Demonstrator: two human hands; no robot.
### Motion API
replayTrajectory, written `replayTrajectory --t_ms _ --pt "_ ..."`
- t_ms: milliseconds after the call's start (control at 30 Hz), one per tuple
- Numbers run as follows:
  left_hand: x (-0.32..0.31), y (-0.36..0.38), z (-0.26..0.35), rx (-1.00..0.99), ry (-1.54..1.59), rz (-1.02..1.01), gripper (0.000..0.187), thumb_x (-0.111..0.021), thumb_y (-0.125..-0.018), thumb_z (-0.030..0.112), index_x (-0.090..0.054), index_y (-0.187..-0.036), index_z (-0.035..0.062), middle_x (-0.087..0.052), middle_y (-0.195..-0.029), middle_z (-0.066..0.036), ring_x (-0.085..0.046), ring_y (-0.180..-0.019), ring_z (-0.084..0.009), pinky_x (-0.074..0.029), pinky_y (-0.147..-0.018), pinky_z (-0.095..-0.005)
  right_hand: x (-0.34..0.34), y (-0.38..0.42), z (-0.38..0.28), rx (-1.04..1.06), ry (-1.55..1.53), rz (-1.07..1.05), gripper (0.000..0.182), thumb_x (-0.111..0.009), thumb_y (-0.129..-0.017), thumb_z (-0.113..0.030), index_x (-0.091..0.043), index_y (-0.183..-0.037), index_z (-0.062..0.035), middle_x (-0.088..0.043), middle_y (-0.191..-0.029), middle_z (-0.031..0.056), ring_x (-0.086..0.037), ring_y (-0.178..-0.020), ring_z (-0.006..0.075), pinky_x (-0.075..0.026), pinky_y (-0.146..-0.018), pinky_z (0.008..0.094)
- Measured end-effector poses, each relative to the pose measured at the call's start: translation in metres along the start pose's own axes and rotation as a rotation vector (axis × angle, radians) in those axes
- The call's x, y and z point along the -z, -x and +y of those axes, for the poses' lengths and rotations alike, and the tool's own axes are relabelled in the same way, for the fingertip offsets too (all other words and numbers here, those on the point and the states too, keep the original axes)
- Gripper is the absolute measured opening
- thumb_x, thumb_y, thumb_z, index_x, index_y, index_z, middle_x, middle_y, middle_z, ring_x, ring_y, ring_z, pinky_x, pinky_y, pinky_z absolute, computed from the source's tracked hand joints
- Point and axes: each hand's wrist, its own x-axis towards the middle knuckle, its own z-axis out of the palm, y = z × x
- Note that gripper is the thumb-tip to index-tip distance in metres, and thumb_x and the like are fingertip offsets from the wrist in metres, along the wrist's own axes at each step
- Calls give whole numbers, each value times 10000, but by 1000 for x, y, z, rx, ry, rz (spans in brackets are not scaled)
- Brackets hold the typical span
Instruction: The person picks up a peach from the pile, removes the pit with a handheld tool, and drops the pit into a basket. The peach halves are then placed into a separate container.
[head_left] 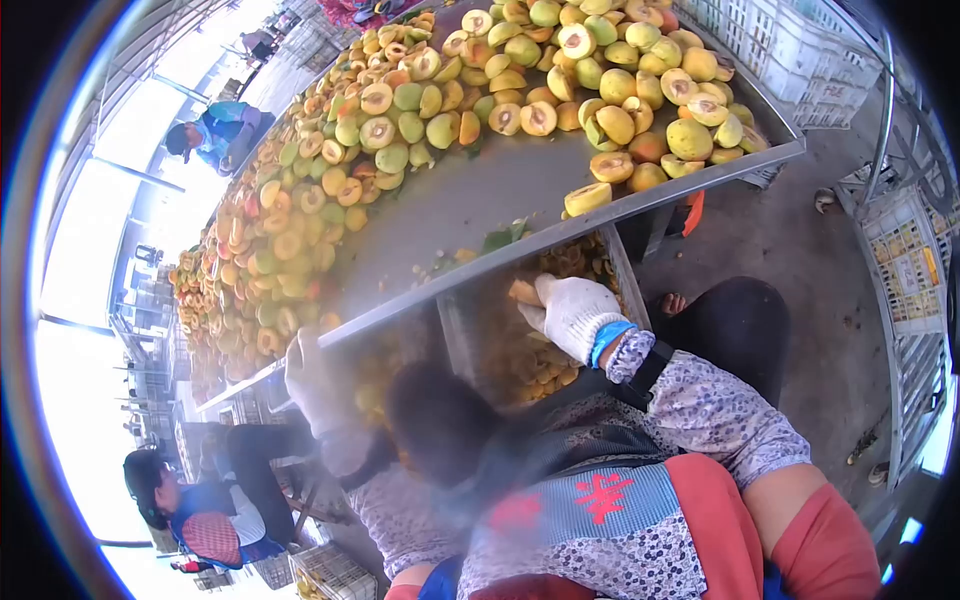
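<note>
My right hand (580,316), in a white knit glove, pinches a small orange-brown piece of peach (523,292) between thumb and fingers. It hovers over a bin (630,272) of cut peach pieces below the table's edge. My left hand (308,375), also gloved, is at the table's near rim on the left. A blurry patch on the lens smears it, so I cannot make out its fingers or anything in them. Halved and whole yellow-green peaches (537,118) lie heaped on the metal table (480,190), some cut faces showing pits or hollows.
A raised metal rim (690,184) edges the table. White plastic crates (790,60) stand at the back right, and a rack (900,260) holds a crate at the right. One person (215,140) is across the table; another (215,510) sits at the lower left.
</note>
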Motion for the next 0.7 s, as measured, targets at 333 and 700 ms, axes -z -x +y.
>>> replayTrajectory --t_ms 333,700 --pt "-308 39 136 -379 -591 -643 678 -646 -884 564 -598 -1307 36 -679 -1187 -197 -653 -1071 -312 -490 -942 -345 14 14 10 17 37 -96 313 -614 -884 -367 -730 -971 -89 -725 -914 157 -702 -856 352 -544 -765 474" --pt "-271 6 110 118 382 -817 338 -691 -942 248 -604 -1187 32 -664 -1009 -47 -652 -881 -139 -537 -704 -259 45 20 6 28 88 -145 327 -583 -894 -358 -714 -981 -71 -720 -924 187 -693 -879 381 -538 -800 492"
